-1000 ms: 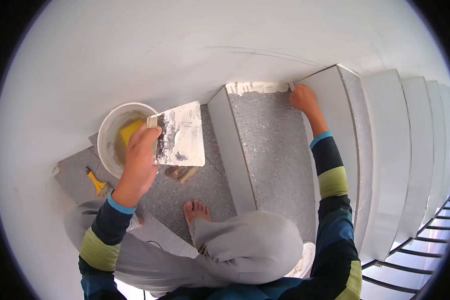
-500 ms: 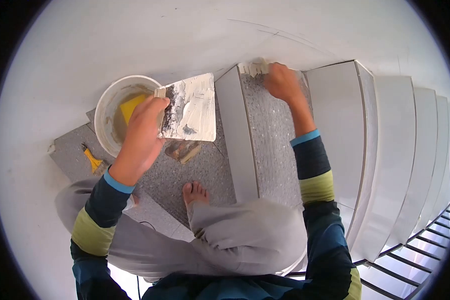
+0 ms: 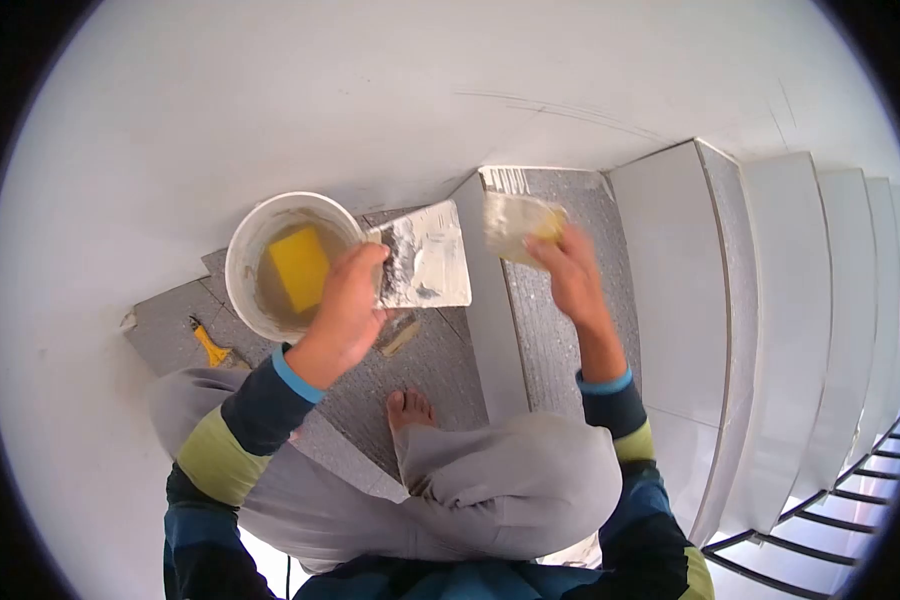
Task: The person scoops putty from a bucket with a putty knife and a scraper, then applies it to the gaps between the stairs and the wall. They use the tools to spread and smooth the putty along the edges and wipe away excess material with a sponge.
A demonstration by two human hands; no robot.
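Note:
My left hand (image 3: 338,312) is closed on a wide flat scraper (image 3: 438,262), its blade smeared with white paste and dark grey patches. A paste-covered spreader (image 3: 513,222) with some yellow near the grip is in my right hand (image 3: 573,272), slightly blurred. That spreader is over the edge of a speckled grey stair tread (image 3: 602,225), to the right of the scraper and apart from it. Ridged stripes of white paste (image 3: 506,180) lie on the tread's far end by the wall. Left of the scraper stands a white bucket (image 3: 238,235) holding murky water and a yellow sponge (image 3: 299,268).
A yellow-handled brush (image 3: 210,345) lies on the grey floor tiles beside the bucket. White risers (image 3: 670,280) climb to the right, with a black railing (image 3: 820,515) at lower right. The white wall (image 3: 400,100) closes the far side. A bare foot (image 3: 408,408) rests on the landing.
My right hand has come back from the wall toward me, bringing the spreader into clear sight. Ridged paste now shows at the tread's end. My left hand and scraper sit lower and farther right in view.

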